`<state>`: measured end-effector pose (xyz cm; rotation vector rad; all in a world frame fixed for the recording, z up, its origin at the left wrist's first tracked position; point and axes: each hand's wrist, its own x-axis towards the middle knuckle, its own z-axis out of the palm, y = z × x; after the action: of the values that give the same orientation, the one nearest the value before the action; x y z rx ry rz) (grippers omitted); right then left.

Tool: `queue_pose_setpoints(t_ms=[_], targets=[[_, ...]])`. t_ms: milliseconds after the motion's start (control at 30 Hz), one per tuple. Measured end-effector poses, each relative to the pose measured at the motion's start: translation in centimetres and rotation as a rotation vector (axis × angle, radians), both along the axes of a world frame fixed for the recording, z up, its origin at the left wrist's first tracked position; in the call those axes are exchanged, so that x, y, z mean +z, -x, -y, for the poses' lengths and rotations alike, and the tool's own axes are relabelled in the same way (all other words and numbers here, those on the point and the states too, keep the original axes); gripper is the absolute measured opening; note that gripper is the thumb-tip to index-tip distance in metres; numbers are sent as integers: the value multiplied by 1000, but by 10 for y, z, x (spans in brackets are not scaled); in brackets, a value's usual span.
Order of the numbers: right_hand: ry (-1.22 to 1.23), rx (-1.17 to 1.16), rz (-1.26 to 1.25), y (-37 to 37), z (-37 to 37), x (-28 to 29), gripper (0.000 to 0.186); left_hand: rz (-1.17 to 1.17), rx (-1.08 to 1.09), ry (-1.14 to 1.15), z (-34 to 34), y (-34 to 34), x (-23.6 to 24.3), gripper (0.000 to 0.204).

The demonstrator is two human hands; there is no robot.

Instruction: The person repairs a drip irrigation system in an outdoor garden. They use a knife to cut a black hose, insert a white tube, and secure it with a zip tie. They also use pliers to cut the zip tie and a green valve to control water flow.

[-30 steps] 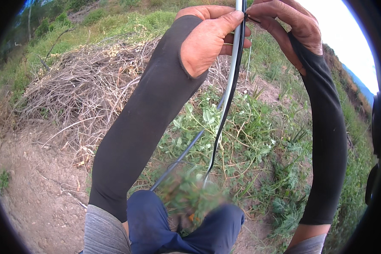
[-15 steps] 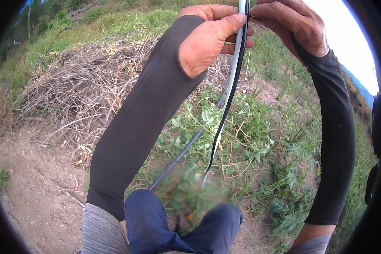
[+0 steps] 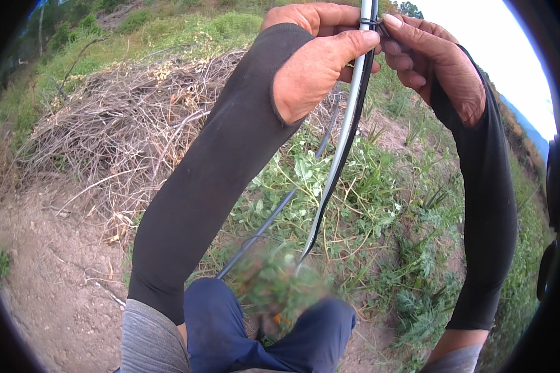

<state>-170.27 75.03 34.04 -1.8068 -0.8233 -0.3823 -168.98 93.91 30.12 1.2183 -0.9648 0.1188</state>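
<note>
A slim white pole [image 3: 341, 133] stands nearly upright in front of me, with a thin black tube [image 3: 355, 121] running along its right side. My left hand [image 3: 314, 68] is closed on the pole and tube near the top of the view, thumb across the front and fingers behind. Just above that thumb, a thin dark tie [image 3: 369, 22] is wound round pole and tube together. My right hand [image 3: 438, 56] is right beside it, thumb and forefinger pinched at the tie's end. The upper part of the pole is cut off by the top edge.
Leafy green plants [image 3: 305, 180] surround the pole's foot. A dark hose [image 3: 264, 227] slants across the ground behind it. Left of that lies a heap of dry twigs [image 3: 130, 124], with bare soil [image 3: 50, 273] in front. My knees [image 3: 214, 311] show below.
Pole and left hand have shifted slightly right. My right hand has turned and drawn back a little from the pole, so the wound tie now shows more plainly.
</note>
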Motion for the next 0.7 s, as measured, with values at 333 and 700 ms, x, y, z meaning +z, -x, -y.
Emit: queue_pose_setpoints(t_ms=[333, 700], targets=[[410, -416, 1513, 5, -18, -3, 20, -12, -120, 14, -11, -11, -4, 30], [521, -315, 1196, -2, -5, 16, 11, -28, -137, 10, -8, -17, -4, 28]])
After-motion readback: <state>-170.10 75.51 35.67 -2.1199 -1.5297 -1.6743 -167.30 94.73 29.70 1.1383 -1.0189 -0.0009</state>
